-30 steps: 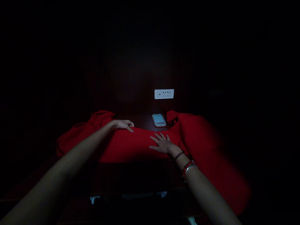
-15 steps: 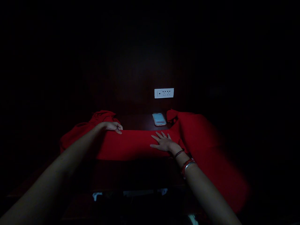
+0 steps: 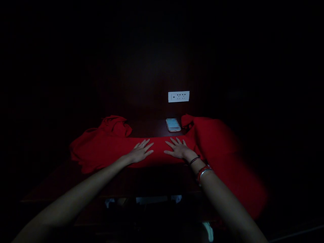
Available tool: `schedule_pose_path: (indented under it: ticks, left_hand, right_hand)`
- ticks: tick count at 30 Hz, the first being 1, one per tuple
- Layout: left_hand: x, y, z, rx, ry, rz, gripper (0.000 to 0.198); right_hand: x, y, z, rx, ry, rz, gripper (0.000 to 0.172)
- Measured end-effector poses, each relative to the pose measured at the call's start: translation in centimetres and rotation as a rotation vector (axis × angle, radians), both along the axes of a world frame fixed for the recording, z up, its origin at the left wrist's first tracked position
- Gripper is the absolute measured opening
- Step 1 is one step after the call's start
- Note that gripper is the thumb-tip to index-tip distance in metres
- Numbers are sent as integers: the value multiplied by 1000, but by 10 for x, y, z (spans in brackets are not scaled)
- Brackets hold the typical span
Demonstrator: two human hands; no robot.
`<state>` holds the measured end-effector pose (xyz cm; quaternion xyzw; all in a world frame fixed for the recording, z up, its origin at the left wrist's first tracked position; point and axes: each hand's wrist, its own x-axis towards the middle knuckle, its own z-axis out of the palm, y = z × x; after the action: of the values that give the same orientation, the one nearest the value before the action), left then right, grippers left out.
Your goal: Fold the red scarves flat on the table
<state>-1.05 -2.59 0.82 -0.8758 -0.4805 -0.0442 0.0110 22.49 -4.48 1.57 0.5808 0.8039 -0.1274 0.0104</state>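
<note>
A long red cloth (image 3: 159, 152) lies across a dark tabletop (image 3: 149, 127), flat in its middle stretch. My left hand (image 3: 140, 152) rests palm down on that flat part, fingers spread, with a ring on one finger. To its right, my right hand (image 3: 177, 149) also lies flat on the cloth with its fingers apart; bracelets circle that wrist. The cloth is bunched into folds at the left end, while at the right a wide portion drapes toward me past my forearm. Neither hand grips anything.
A phone (image 3: 173, 125) lies behind the cloth, its screen blurred out. Above it a white socket plate (image 3: 178, 97) is set in the dark back panel. Pale items (image 3: 152, 200) show dimly below the table's front edge. Most of the surroundings are too dark to make out.
My left hand has let go of the cloth's far edge and moved right and nearer, now lying spread on it. My right hand stays flat almost in place. The view has shifted slightly.
</note>
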Motion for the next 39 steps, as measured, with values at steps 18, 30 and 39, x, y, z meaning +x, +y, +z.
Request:
schedule_pose_path:
  ticks: [18,30,39]
  left_hand:
    - [-8,-43,26,-48,-96,-494,33]
    - [-17,-47,32,0,10,-420,31]
    - [-15,-43,25,67,-15,-489,20]
  right_hand:
    - [14,-78,8,438,117,309,32]
    - [-10,-81,6,595,-101,417,28]
    - [-26,-71,-3,584,-83,368,21]
